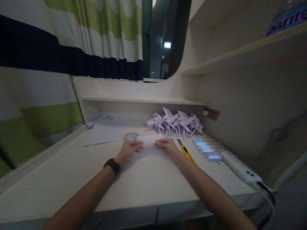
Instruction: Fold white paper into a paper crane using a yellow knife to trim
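Observation:
A small white sheet of paper (149,140) is stretched between my two hands, just above the desk. My left hand (130,149), with a black watch on its wrist, pinches the sheet's left end. On the right end, the fingers of my right hand (168,145) are closed on the paper. Behind the left hand lies a round roll of clear tape (131,136). A yellow utility knife (187,153) rests beside my right forearm, partly hidden by it. Many folded white paper pinwheels (176,123) are heaped at the back of the desk.
Larger white paper sheets (103,131) lie at the back left. On the right are a blurred-out phone-like object (208,149) and a white power bank (240,167) with cables. A wall socket (212,113) holds a plug. Shelves (244,48) overhang the right side; a curtain (96,38) hangs left.

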`<act>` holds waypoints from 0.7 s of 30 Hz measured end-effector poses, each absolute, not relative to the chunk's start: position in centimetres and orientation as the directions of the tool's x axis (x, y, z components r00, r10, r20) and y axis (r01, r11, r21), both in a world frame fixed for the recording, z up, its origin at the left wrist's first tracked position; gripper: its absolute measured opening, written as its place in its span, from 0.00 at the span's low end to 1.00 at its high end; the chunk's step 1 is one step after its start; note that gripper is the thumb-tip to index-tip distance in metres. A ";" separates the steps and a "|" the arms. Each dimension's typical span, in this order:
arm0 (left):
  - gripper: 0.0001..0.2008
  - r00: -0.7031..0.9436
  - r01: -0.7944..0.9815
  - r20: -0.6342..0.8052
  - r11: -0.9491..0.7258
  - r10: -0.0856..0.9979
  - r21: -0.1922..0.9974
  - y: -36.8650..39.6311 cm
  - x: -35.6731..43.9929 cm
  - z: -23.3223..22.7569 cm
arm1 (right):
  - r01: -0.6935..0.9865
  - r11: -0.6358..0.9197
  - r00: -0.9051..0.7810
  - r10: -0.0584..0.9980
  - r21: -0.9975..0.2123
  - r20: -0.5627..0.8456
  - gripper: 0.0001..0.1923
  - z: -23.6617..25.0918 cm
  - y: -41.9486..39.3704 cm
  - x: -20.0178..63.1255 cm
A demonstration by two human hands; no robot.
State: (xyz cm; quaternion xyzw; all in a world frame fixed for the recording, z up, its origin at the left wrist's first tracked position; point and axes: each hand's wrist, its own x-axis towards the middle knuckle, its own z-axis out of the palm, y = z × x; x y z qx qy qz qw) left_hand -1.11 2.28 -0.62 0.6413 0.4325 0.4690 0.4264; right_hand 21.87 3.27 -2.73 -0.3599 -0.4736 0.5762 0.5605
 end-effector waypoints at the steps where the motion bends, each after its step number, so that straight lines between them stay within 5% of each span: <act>1: 0.20 0.191 0.154 0.232 -0.263 0.954 0.952 2.3 -1.1 -0.6 | -0.292 0.077 -0.120 0.986 -0.953 0.116 0.17 -2.7 3.2 21.9; 10: 0.17 0.221 0.221 0.243 -0.291 0.944 0.931 2.2 -0.9 -1.0 | -0.238 0.097 -0.034 0.994 -0.966 0.108 0.17 -2.6 3.3 21.6; 14: 0.27 0.177 0.033 0.222 -0.231 0.959 0.972 2.3 -1.0 -1.1 | -0.268 0.085 0.004 0.996 -0.960 0.088 0.16 -2.0 3.1 21.7; 17: 0.34 0.185 -0.069 0.209 -0.200 0.960 0.977 2.5 -1.5 -1.0 | -0.260 0.044 -0.108 0.991 -0.965 0.075 0.16 -1.6 2.9 22.3; 21: 0.29 0.349 0.040 0.100 -0.122 0.932 0.992 2.5 -2.0 -1.2 | -0.197 0.027 -0.307 0.948 -0.980 0.088 0.15 -1.4 2.7 22.8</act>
